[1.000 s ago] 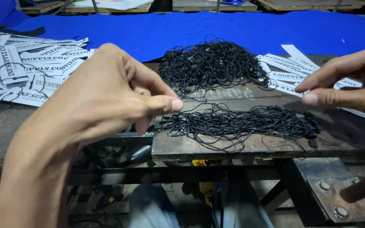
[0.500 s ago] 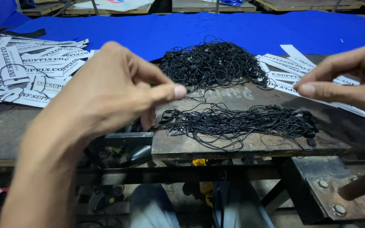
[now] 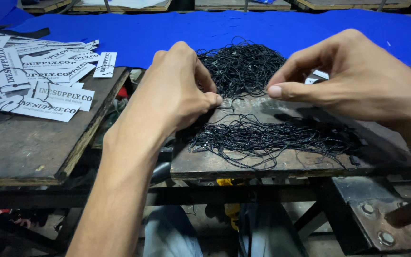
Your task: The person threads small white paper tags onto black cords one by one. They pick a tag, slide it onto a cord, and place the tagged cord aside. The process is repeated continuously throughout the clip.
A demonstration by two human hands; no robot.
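Observation:
My left hand [image 3: 177, 93] hovers over a small wooden board [image 3: 224, 164], thumb and forefinger pinched on a thin black cord at the edge of a flat spread of black cords [image 3: 272, 138]. To its right, my right hand [image 3: 357, 76] is also pinched at the fingertips, a short gap from the left, apparently on the same fine cord. Behind both hands lies a taller heap of black cords [image 3: 241, 64]. The right hand hides the board's far right side.
Several white printed paper tags [image 3: 39, 85] lie scattered on a worn wooden table [image 3: 29, 152] at the left. A blue cloth [image 3: 262, 26] covers the surface behind. A metal frame with bolts [image 3: 381, 223] sits below right, my legs underneath.
Both hands have come closer together over the cords; the right hand moved left and the left hand moved right. The pinch on each hand stays closed.

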